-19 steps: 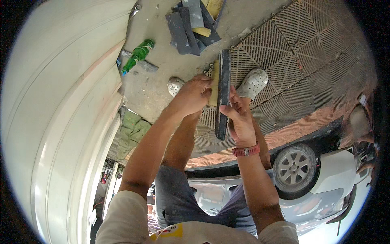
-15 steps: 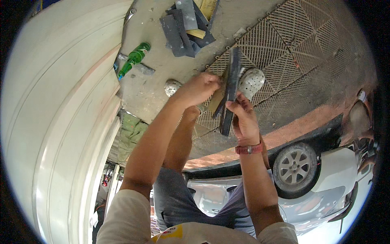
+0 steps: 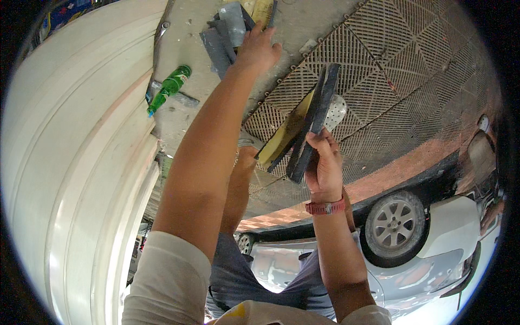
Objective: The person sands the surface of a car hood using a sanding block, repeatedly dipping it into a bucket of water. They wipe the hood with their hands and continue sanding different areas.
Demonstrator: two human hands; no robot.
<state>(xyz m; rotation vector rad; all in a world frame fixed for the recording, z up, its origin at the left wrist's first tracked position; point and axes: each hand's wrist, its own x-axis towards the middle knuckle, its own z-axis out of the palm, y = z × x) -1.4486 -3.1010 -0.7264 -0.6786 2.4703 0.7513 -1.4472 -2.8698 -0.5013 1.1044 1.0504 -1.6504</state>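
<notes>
My right hand grips the near end of several long, flat strips that look like sandpaper. A thick dark strip lies outermost, and a yellow-faced strip fans out to its left. At the far end of my outstretched left arm, my left hand is over a loose pile on the concrete. Its fingers are extended and apart, with the tips at a yellow piece. Grey sheets and dark strips lie beside that hand, which partly covers the pile.
A green bottle lies on the concrete by the pale ribbed panel at left. Grated plastic tiles cover the floor ahead and right. Close by on the right is a car wheel with pale bodywork.
My left hand has left the strips and reached forward to the pile. My right hand keeps hold of the strips, which now fan wider. The view has shifted slightly.
</notes>
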